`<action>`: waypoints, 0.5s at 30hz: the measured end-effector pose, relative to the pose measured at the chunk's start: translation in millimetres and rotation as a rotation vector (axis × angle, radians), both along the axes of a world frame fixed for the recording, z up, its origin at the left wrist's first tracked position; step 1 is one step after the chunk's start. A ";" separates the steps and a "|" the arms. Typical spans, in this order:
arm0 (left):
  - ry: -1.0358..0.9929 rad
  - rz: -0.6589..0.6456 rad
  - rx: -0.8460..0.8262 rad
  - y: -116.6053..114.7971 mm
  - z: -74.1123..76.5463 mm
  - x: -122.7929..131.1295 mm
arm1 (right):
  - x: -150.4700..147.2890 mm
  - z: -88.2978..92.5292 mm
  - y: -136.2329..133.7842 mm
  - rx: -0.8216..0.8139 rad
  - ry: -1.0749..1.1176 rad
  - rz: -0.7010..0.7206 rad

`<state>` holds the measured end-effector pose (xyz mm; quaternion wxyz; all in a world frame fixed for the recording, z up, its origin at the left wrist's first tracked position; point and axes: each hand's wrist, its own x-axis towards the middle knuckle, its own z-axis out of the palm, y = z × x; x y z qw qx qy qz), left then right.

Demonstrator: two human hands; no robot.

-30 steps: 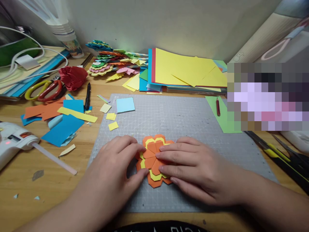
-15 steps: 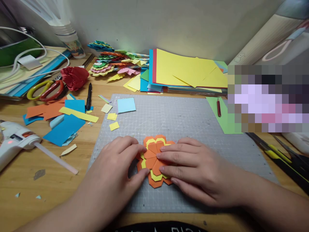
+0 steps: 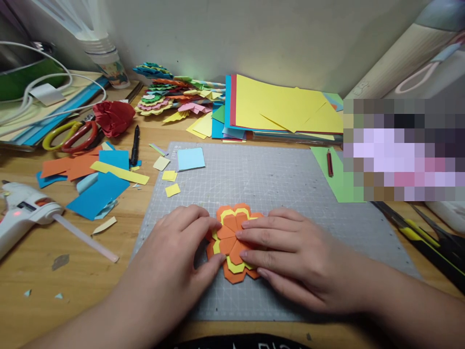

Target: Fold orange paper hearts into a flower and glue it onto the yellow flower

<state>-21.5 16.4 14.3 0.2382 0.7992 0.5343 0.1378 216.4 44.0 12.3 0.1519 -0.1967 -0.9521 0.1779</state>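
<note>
A layered paper flower (image 3: 228, 231), orange with a yellow layer between, lies on the grey cutting mat (image 3: 232, 184). At its left edge, my left hand (image 3: 181, 247) grips it with bent fingers, the index fingertip at the upper petals and the thumb at the lower ones. My right hand (image 3: 294, 252) rests over the flower's right side, its fingers stretched out flat and spread a little. The fingertips reach the middle of the flower and cover its right petals.
Left of the mat are a glue gun (image 3: 32, 211), blue and orange paper scraps (image 3: 100, 191), a black pen (image 3: 135, 145) and scissors (image 3: 78, 135). Coloured sheets (image 3: 279, 104) and paper flowers (image 3: 156, 99) lie behind. A cutter (image 3: 417, 232) is at the right.
</note>
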 end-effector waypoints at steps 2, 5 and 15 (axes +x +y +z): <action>0.001 0.001 -0.006 0.0 -0.1 -0.1 | -0.2 -0.1 0.0 -0.003 0.000 0.001; 0.002 -0.001 -0.015 0.3 -0.8 0.6 | -0.9 -0.2 0.0 0.007 0.004 0.000; -0.015 -0.004 -0.006 1.0 -2.7 -0.1 | -0.2 -0.1 -1.8 0.017 0.004 -0.016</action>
